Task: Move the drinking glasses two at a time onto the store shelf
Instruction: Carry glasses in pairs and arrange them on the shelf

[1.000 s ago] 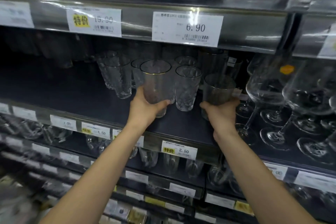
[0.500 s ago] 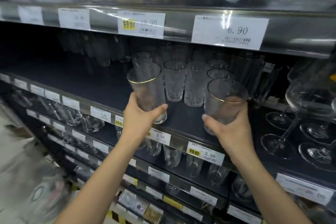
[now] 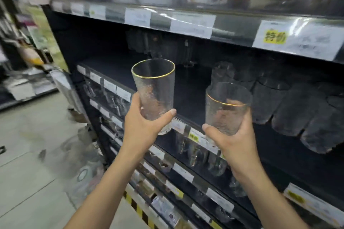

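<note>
Fingers (image 3: 135,102) of the left hand (image 3: 141,130) wrap the left glass (image 3: 154,89) low down, and the right hand (image 3: 232,141) clamps the right glass (image 3: 227,109) likewise. Both glasses stand upright in front of the shelf (image 3: 111,67) edge, with its bare deck beyond the fingers. The left hand is nearer that gap. Compared with half a second ago, both glasses have shifted left along the shelf, away from the stocked glasses (image 3: 290,109).

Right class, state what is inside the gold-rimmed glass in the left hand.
Nothing shows inside the glass; it looks empty. The left hand partly covers its lower part.
</note>
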The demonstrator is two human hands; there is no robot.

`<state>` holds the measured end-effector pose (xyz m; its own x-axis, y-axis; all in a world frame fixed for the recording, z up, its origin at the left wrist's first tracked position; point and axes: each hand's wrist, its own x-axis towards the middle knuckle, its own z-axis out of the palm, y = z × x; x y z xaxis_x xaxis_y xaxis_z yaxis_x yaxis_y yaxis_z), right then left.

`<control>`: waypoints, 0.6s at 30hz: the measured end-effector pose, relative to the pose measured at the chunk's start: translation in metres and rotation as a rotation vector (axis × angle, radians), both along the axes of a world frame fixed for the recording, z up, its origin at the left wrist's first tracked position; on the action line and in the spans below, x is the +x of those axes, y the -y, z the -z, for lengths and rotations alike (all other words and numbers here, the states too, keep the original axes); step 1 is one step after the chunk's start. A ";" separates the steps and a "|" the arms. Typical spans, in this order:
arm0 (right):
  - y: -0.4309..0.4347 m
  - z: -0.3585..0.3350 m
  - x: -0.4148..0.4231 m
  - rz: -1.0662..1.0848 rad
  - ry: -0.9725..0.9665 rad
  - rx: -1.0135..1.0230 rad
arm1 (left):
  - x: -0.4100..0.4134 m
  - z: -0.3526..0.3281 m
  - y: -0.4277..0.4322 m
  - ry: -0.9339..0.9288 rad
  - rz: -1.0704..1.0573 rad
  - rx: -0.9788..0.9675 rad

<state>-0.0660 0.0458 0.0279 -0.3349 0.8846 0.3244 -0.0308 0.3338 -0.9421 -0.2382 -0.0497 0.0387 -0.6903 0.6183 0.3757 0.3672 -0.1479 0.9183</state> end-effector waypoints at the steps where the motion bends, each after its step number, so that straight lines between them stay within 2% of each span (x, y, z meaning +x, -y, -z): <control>1: 0.003 0.001 -0.018 -0.008 -0.008 -0.005 | -0.015 0.000 0.006 -0.004 -0.004 -0.003; 10: 0.025 0.011 -0.173 -0.011 -0.019 -0.038 | -0.162 0.006 0.041 -0.023 0.022 -0.027; 18: 0.023 0.011 -0.270 0.071 0.040 -0.083 | -0.270 0.017 0.030 0.007 0.080 -0.089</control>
<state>-0.3365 0.0228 0.0169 -0.2814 0.9300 0.2365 0.0285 0.2544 -0.9667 -0.5086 -0.0801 0.0219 -0.6399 0.7024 0.3117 0.3507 -0.0940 0.9318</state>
